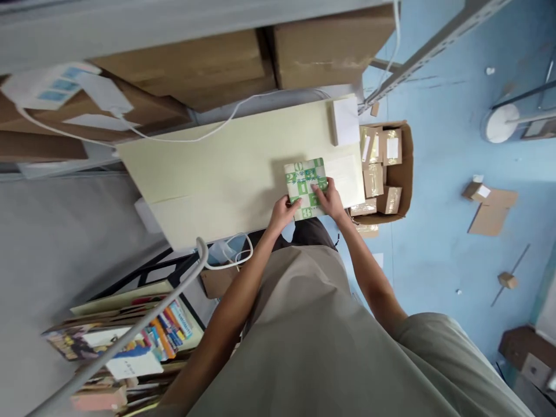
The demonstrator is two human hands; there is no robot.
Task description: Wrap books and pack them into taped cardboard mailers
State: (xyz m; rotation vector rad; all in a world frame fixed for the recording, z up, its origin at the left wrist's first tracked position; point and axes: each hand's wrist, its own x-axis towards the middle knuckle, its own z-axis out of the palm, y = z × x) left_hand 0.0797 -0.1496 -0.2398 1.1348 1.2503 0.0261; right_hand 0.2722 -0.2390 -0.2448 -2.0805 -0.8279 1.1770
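Observation:
Both my hands hold a green and white checkered book (305, 186) over the near edge of a cream tabletop (226, 179). My left hand (283, 213) grips its lower left side, thumb on the cover. At the lower right side, my right hand (330, 198) clasps it, its thumb also lying on the cover. The fingers beneath the book are hidden. Small blue writing crosses the cover, too small to read. Beyond the book, a white box or stack of paper (346, 120) rests at the table's far right corner.
Right of the table stands an open carton (407, 174) of small taped boxes. Cardboard boxes (186, 66) fill the shelf behind, and a white cable (208, 136) droops onto the tabletop. Books (169, 327) crowd a rack at lower left, near a grey bent pole (130, 336).

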